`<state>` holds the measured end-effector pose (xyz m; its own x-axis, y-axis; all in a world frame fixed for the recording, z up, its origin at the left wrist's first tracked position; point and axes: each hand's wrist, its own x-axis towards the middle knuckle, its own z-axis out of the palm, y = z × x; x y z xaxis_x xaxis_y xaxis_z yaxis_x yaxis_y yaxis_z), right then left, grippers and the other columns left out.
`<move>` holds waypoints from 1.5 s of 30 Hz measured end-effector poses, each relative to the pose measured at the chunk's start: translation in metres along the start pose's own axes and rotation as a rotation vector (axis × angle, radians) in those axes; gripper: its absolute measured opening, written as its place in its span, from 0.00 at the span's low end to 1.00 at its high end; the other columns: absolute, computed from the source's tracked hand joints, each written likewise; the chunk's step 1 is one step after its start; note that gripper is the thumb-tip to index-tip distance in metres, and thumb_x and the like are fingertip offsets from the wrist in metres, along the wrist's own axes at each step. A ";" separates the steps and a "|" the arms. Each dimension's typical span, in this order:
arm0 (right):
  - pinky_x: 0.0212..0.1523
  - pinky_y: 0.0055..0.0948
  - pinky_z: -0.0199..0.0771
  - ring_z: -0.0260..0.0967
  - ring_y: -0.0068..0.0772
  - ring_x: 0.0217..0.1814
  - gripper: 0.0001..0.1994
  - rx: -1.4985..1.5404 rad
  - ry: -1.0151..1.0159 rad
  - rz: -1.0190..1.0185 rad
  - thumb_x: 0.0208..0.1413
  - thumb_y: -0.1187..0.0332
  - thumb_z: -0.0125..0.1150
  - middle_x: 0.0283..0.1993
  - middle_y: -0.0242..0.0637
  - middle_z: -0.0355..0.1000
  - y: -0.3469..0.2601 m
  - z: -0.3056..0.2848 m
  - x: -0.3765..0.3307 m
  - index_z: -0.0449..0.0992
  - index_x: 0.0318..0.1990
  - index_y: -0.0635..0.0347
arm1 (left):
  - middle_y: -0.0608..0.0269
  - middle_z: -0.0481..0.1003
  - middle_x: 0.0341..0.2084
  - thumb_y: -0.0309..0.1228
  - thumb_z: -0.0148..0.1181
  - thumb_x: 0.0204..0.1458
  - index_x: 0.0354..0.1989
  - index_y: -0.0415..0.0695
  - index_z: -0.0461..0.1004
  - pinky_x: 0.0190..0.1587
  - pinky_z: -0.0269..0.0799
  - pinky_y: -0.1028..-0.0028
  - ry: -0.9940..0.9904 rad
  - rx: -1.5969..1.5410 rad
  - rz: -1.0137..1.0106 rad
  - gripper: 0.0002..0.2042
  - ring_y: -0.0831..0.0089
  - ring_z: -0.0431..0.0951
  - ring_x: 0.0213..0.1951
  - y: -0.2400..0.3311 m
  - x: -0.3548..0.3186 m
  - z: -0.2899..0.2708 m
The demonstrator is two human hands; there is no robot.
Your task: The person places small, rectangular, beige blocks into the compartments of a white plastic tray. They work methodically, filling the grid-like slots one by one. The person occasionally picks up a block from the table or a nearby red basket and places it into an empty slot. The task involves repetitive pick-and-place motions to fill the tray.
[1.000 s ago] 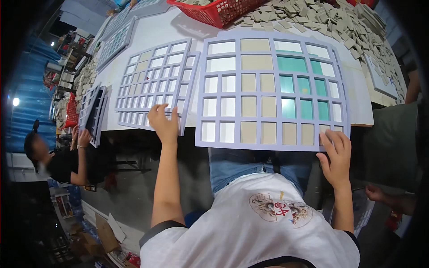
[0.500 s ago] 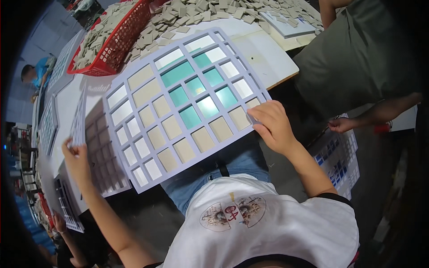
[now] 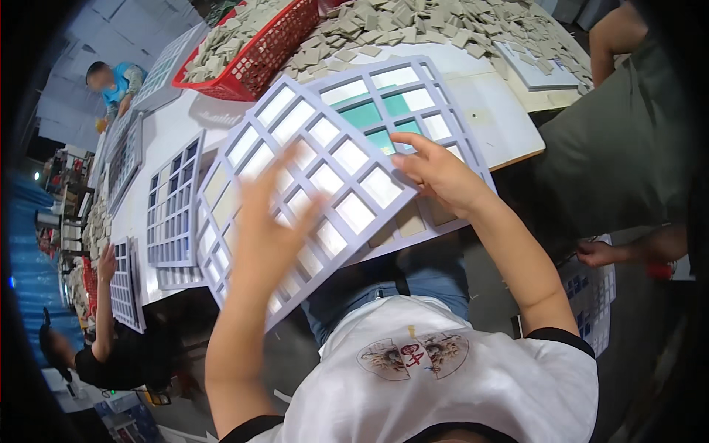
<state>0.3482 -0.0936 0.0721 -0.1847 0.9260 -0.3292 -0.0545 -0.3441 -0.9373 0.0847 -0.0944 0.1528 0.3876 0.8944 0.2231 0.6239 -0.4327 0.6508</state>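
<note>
A lilac grid panel (image 3: 304, 201) with mostly white-looking cells lies askew over another lilac grid panel (image 3: 360, 111), whose green and beige cells show beyond its edges. Above the top panel is my left hand (image 3: 269, 221), blurred by motion, with its fingers spread apart. By the top panel's right corner is my right hand (image 3: 441, 173), index finger and thumb stretched out and apart; its lower fingers are partly hidden near the panel edge. Whether it touches the corner is unclear.
A red plastic basket (image 3: 266, 52) of beige tiles stands at the back, beside a wide heap of loose tiles (image 3: 413, 29). More grid panels (image 3: 173, 203) lean at the left. A person in dark clothing (image 3: 565, 133) is close on the right; other people (image 3: 118, 85) work at the left.
A grid panel has come from the left onto the panel with green and beige cells. My left hand has moved right over it, and my right hand has shifted to its corner.
</note>
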 end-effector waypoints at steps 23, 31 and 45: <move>0.51 0.33 0.69 0.67 0.39 0.49 0.22 -0.912 0.449 -0.352 0.57 0.62 0.64 0.48 0.42 0.67 0.011 -0.219 0.005 0.75 0.58 0.59 | 0.47 0.61 0.68 0.32 0.63 0.58 0.66 0.45 0.65 0.62 0.66 0.63 -0.239 0.232 -0.315 0.27 0.57 0.68 0.64 -0.136 0.075 -0.083; 0.71 0.46 0.56 0.51 0.62 0.74 0.55 -0.952 0.916 -0.058 0.39 0.43 0.75 0.74 0.60 0.46 0.013 -0.396 0.256 0.51 0.74 0.48 | 0.48 0.77 0.52 0.45 0.65 0.55 0.59 0.39 0.71 0.51 0.74 0.66 -0.474 0.261 -0.067 0.28 0.60 0.77 0.54 -0.179 0.370 0.065; 0.63 0.40 0.66 0.59 0.41 0.69 0.38 -0.209 0.243 -0.237 0.44 0.84 0.59 0.66 0.46 0.63 -0.018 -0.236 0.329 0.65 0.67 0.51 | 0.44 0.68 0.53 0.28 0.77 0.37 0.72 0.53 0.43 0.40 0.82 0.60 -0.447 -0.309 -0.405 0.55 0.53 0.78 0.46 -0.133 0.457 0.280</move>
<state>0.5200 0.2538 -0.0464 0.0478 0.9943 -0.0952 0.1378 -0.1010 -0.9853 0.3694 0.3403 -0.0351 0.4492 0.8176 -0.3603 0.5823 0.0379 0.8121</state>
